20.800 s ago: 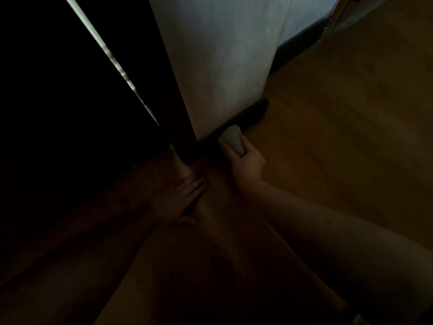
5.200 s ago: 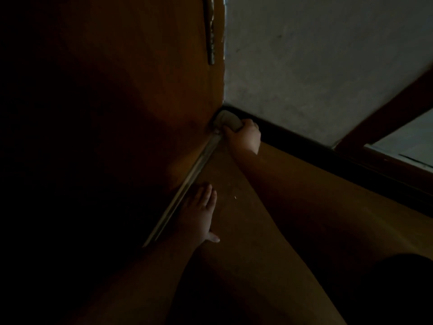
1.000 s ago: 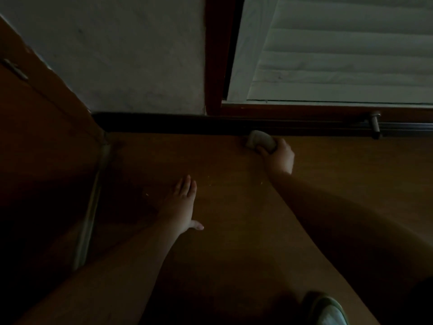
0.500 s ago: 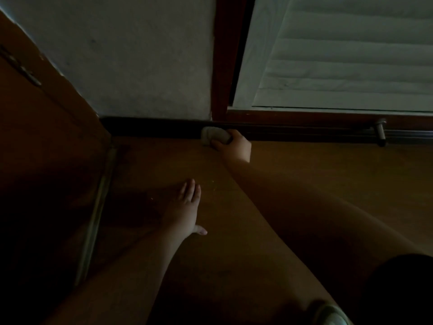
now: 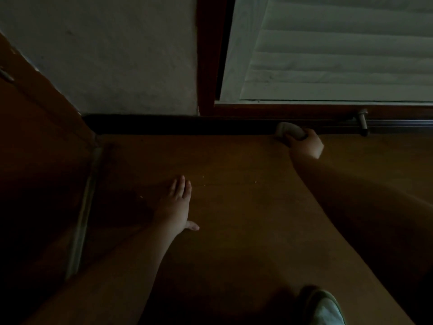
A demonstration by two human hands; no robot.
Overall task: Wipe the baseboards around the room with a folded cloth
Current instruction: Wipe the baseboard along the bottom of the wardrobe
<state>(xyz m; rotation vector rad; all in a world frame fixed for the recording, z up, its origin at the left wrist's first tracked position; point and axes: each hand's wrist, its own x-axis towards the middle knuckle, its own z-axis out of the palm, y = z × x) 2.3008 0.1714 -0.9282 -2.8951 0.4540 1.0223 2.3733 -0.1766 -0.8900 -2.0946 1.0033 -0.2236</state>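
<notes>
The room is very dim, and the left side, where a brown wooden door [image 5: 35, 141] runs out of frame, sinks into near-black, so its surface detail is lost. The smooth wooden floor [image 5: 234, 207] fills most of the view, its lower corners swallowed by shadow. Above it stands a rough pale plaster wall [image 5: 112, 55], and to its right a white slatted shutter [image 5: 339, 55] in a reddish-brown frame, cut off at the top and right edges. The dark baseboard [image 5: 175, 126] is a long low strip where wall meets floor; its finish cannot be made out. The left hand [image 5: 174, 202] lies flat on the floor, fingers straight and together, thumb out. The right hand [image 5: 304, 143] curls around a small pale folded cloth [image 5: 289, 130], pressing it to the baseboard below the shutter. A short metal peg [image 5: 362, 121] stands just beyond. A pale shoe [image 5: 326, 309] is cropped at the bottom edge.
</notes>
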